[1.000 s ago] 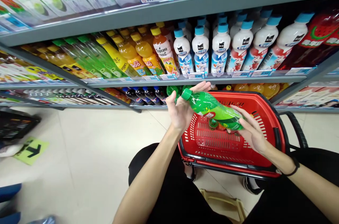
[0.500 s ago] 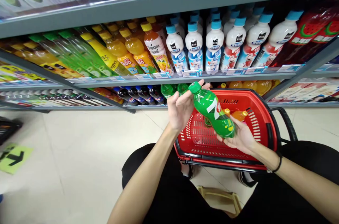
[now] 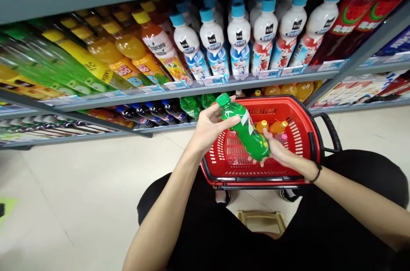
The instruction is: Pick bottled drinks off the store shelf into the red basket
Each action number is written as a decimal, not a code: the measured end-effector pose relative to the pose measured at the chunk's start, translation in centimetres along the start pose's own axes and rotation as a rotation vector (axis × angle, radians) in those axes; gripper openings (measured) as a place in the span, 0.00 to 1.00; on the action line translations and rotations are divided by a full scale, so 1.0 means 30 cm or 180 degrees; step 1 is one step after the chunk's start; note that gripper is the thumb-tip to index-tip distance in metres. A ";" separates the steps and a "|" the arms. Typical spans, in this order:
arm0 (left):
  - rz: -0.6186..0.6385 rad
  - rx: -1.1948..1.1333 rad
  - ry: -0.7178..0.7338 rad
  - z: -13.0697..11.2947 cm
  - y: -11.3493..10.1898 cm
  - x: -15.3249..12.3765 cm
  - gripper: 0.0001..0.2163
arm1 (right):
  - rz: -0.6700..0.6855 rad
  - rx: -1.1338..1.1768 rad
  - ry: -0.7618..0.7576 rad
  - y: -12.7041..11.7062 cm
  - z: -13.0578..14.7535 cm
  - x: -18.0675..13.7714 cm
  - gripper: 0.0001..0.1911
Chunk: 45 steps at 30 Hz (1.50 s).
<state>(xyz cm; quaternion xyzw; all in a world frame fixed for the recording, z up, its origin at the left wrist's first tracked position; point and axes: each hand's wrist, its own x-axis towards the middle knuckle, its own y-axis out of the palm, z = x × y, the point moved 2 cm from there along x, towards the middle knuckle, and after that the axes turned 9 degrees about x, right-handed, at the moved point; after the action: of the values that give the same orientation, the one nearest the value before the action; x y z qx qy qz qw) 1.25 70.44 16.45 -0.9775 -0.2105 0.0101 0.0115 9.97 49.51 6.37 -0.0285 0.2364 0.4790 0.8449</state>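
A green soda bottle [image 3: 248, 134] with a green cap lies tilted between both of my hands, above the red shopping basket [image 3: 282, 104]. My left hand [image 3: 213, 125] grips its upper part just below the cap, thumb across the front and fingers behind. At the lower end, my right hand [image 3: 272, 149] is wrapped round the base, with fingertips showing underneath. Inside the basket, beyond my right hand, are orange drink bottles [image 3: 278, 127] with yellow caps and a bottle with a pink cap [image 3: 282, 137]. The held bottle hides part of the basket floor.
Ahead, a grey shelf [image 3: 205, 88] carries white bottles [image 3: 238, 42] with blue caps, orange juice bottles and red watermelon bottles [image 3: 355, 12]. On the lower shelf stand dark cola bottles [image 3: 153, 113] and green bottles [image 3: 189, 106]. A beige stool [image 3: 262, 219] is on the floor between my legs.
My left hand has gone from loosely touching near the cap to gripping the bottle's upper part. The bottle has turned, hiding more of its logo. The view has shifted right and down.
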 end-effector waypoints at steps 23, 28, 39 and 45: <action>0.1480 0.5108 -0.1400 0.721 0.095 0.160 0.16 | -0.1309 -0.3952 -0.0935 -0.199 0.264 -0.041 0.20; 0.1697 0.5135 -0.1293 0.804 0.091 0.170 0.16 | -0.1238 -0.4096 -0.0825 -0.216 0.263 -0.036 0.20; 0.1753 0.5003 -0.1125 0.700 0.118 0.095 0.17 | -0.0994 -0.4521 -0.0724 -0.184 0.183 -0.010 0.19; 0.1500 0.4934 -0.1278 0.603 0.111 0.061 0.35 | -0.1085 -0.4273 -0.1432 -0.196 0.040 0.088 0.19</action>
<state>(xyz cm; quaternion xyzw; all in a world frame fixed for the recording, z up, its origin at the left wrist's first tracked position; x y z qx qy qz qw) 3.85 68.48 -1.74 -0.6907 0.0681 0.3284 0.6407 16.40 48.78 5.26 -0.4779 -0.2955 0.3769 0.7364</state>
